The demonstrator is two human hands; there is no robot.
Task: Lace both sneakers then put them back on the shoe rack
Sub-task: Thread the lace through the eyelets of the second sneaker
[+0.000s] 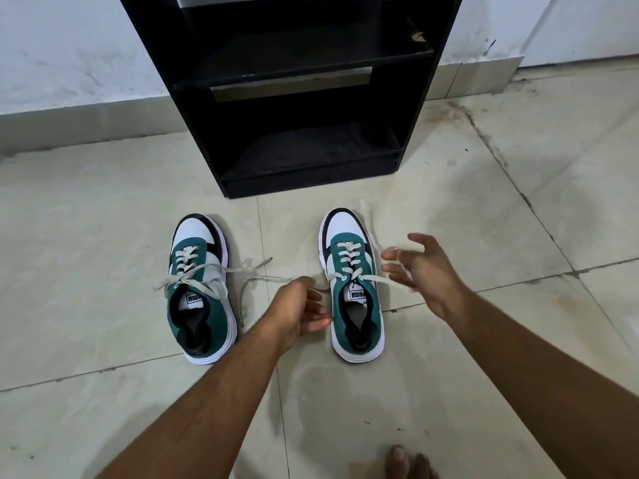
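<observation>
Two teal, white and black sneakers stand on the tiled floor, toes toward the shoe rack (204,133). The left sneaker (221,316) has its grey-white lace tied in a loose bow, with one end trailing right across the floor. The right sneaker (372,302) is laced up to its top eyelets, and its lace (349,257) is untied. My left hand (297,307) pinches that lace's left end beside the shoe. My right hand (427,271) is just right of the shoe, blurred, fingers spread, with the right end running into it.
The black shoe rack has empty shelves and stands against a white wall (69,57). Its bottom shelf (311,150) is right behind the sneakers. My bare toes (408,461) show at the bottom edge. Pale floor tiles (103,236) spread out on all sides.
</observation>
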